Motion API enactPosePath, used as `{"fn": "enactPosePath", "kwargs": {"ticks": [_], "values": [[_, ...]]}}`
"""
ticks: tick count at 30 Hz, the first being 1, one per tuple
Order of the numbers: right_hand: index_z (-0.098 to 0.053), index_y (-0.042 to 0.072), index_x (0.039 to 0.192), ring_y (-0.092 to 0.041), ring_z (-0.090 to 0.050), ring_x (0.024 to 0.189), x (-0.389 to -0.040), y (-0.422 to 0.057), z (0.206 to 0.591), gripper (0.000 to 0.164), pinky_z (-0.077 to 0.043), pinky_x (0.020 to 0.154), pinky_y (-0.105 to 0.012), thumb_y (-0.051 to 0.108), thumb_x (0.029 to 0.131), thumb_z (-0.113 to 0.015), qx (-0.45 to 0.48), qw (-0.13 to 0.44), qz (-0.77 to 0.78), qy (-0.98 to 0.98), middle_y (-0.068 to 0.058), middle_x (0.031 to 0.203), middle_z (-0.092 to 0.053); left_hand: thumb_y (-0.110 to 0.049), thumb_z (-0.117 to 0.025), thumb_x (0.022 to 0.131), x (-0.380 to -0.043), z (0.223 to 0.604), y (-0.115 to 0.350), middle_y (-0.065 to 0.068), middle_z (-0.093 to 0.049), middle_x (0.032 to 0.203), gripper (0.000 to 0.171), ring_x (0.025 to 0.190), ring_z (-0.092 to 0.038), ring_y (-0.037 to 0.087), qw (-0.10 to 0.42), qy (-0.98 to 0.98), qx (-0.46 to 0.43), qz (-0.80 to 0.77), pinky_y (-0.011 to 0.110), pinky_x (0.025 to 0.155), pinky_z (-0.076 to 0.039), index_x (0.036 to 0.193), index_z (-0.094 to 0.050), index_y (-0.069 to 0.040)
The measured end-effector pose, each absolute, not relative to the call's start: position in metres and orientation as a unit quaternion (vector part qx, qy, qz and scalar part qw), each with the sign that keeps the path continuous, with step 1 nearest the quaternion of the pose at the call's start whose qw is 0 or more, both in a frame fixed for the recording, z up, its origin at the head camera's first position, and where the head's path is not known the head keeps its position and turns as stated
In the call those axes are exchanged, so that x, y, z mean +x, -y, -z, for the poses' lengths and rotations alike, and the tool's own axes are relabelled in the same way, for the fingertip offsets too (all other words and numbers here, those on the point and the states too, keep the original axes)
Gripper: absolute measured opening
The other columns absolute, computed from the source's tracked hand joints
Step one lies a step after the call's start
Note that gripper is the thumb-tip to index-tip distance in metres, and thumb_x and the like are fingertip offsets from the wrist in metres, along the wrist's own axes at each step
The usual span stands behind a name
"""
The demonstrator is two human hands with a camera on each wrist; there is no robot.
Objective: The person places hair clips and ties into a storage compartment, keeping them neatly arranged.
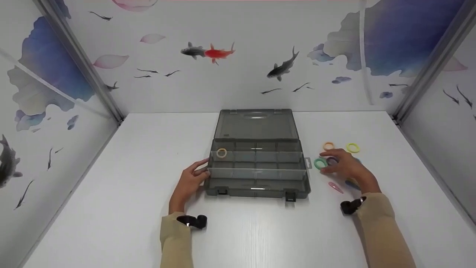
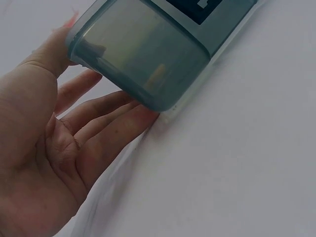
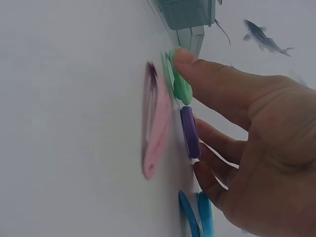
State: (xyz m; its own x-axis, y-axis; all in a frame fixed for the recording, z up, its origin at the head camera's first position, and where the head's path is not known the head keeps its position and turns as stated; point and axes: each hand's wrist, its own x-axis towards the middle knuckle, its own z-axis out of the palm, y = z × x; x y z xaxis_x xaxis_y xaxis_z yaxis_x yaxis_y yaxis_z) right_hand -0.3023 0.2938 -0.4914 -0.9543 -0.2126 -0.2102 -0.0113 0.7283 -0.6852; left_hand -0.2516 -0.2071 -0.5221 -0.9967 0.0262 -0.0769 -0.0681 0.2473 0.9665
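Your left hand (image 1: 187, 184) touches the box (image 1: 256, 183), fingers straight; toward the tabletop's (image 1: 245, 234) right edge, can't tell if right hand (image 1: 344, 165) grips green ring (image 3: 183, 93).

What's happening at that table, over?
Left hand touching open box. Right hand at green ring. Purple ring close beside, possibly in the way. Pale ring in box.

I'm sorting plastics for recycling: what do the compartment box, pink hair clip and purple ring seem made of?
Compartment box: likely plastic, smoky and glossy; it is see-through and catches highlights.
Pink hair clip: smooth, coated metal or plastic; its opaque, even colour hides which.
Purple ring: matte, perhaps rubber or elastic fabric; no weave shows clearly.
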Motion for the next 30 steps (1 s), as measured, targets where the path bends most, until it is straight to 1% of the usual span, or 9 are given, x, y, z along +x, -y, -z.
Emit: {"fn": "enactPosePath", "kwargs": {"ticks": [6, 10, 13, 19, 23, 26, 30], "values": [[-0.057, 0.005, 0.140, -0.053, -0.023, 0.145, -0.301, -0.290, 0.492, 0.056, -0.027, 0.115, -0.066, 0.016, 0.089, -0.076, -0.077, 0.122, 0.360, -0.922, -0.031, 0.156, -0.028, -0.014, -0.063, 0.095, -0.252, 0.525, 0.208, 0.020, -0.056, 0.145, 0.051, 0.136, -0.054, 0.035, 0.039, -0.790, -0.015, -0.612, 0.056, 0.109, -0.044, 0.145, -0.055, -0.023], [-0.062, 0.004, 0.134, -0.054, -0.022, 0.146, -0.300, -0.287, 0.493, 0.049, -0.027, 0.115, -0.066, 0.014, 0.088, -0.076, -0.073, 0.120, 0.364, -0.921, -0.029, 0.157, -0.027, -0.012, -0.062, 0.096, -0.247, 0.518, 0.207, 0.021, -0.055, 0.145, 0.052, 0.136, -0.053, 0.037, 0.047, -0.789, -0.018, -0.612, 0.057, 0.108, -0.045, 0.147, -0.053, -0.019], [-0.066, 0.006, 0.130, -0.053, -0.024, 0.145, -0.301, -0.286, 0.493, 0.044, -0.028, 0.116, -0.065, 0.016, 0.088, -0.076, -0.064, 0.118, 0.362, -0.923, -0.027, 0.157, -0.029, -0.012, -0.062, 0.096, -0.246, 0.515, 0.207, 0.022, -0.054, 0.146, 0.053, 0.137, -0.052, 0.037, 0.046, -0.789, -0.018, -0.613, 0.057, 0.109, -0.044, 0.148, -0.051, -0.018], [-0.069, 0.004, 0.123, -0.052, -0.028, 0.144, -0.300, -0.285, 0.494, 0.037, -0.028, 0.115, -0.066, 0.016, 0.089, -0.075, -0.072, 0.102, 0.366, -0.922, -0.029, 0.154, -0.033, -0.012, -0.061, 0.096, -0.250, 0.524, 0.208, 0.020, -0.053, 0.148, 0.052, 0.137, -0.051, 0.038, 0.045, -0.783, -0.021, -0.620, 0.056, 0.109, -0.043, 0.146, -0.053, -0.023], [-0.068, 0.003, 0.122, -0.051, -0.033, 0.142, -0.300, -0.285, 0.493, 0.034, -0.028, 0.115, -0.066, 0.017, 0.091, -0.072, -0.071, 0.093, 0.359, -0.926, -0.028, 0.148, -0.040, -0.013, -0.061, 0.096, -0.251, 0.523, 0.207, 0.018, -0.055, 0.147, 0.051, 0.137, -0.052, 0.037, 0.046, -0.786, -0.025, -0.617, 0.056, 0.109, -0.044, 0.145, -0.054, -0.026], [-0.068, 0.003, 0.121, -0.049, -0.037, 0.139, -0.300, -0.285, 0.492, 0.033, -0.029, 0.114, -0.066, 0.017, 0.092, -0.071, -0.068, 0.086, 0.361, -0.926, -0.027, 0.144, -0.045, -0.013, -0.061, 0.096, -0.251, 0.522, 0.207, 0.019, -0.055, 0.146, 0.051, 0.136, -0.053, 0.037, 0.044, -0.789, -0.024, -0.612, 0.056, 0.108, -0.045, 0.145, -0.054, -0.026], [-0.067, 0.001, 0.121, -0.049, -0.040, 0.138, -0.301, -0.285, 0.489, 0.033, -0.032, 0.113, -0.065, 0.017, 0.092, -0.071, -0.060, 0.081, 0.382, -0.919, -0.028, 0.148, -0.042, -0.013, -0.061, 0.096, -0.252, 0.522, 0.206, 0.018, -0.056, 0.146, 0.051, 0.136, -0.054, 0.036, 0.041, -0.792, -0.022, -0.608, 0.056, 0.108, -0.044, 0.145, -0.055, -0.026]]}}
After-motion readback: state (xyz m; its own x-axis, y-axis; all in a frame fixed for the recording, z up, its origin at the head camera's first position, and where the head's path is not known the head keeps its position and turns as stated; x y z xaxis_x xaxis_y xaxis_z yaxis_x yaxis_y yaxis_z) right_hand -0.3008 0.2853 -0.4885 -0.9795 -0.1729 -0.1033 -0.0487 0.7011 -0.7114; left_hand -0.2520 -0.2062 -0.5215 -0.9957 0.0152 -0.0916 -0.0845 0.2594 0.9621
